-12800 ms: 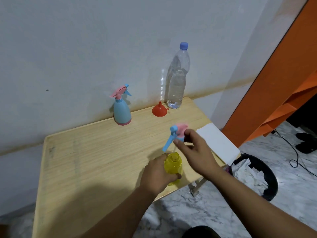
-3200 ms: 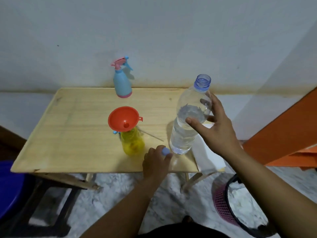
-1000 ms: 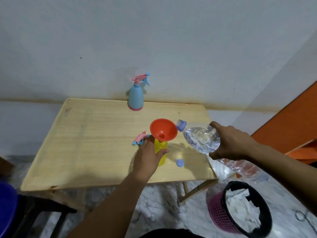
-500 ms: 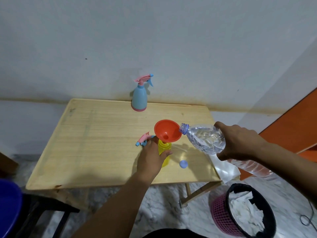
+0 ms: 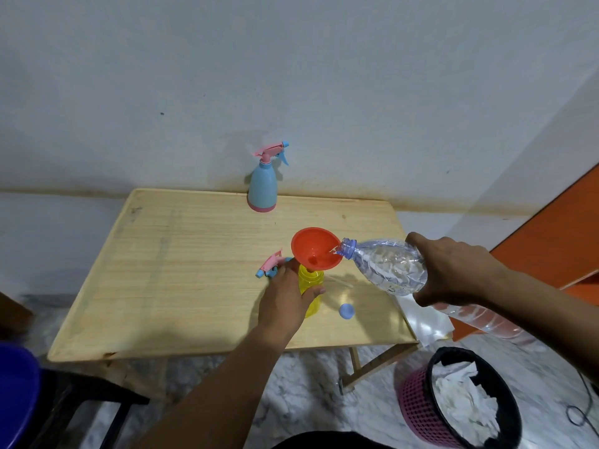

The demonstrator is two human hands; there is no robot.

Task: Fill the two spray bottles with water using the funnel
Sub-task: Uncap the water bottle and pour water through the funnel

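A yellow spray bottle without its head stands on the wooden table, and my left hand grips its body. A red funnel sits in its neck. My right hand holds a clear water bottle tipped almost flat, its open mouth at the funnel's right rim, and water runs into the funnel. The removed pink and blue spray head lies just left of the yellow bottle. A blue spray bottle with its head on stands at the table's far edge.
The water bottle's blue cap lies on the table right of the yellow bottle. A white sheet hangs over the table's right edge. A pink bin with paper stands on the floor at right, an orange cabinet beyond it.
The water bottle has tipped further and its mouth has reached the funnel's rim; water now flows in. My left hand stays on the yellow bottle.
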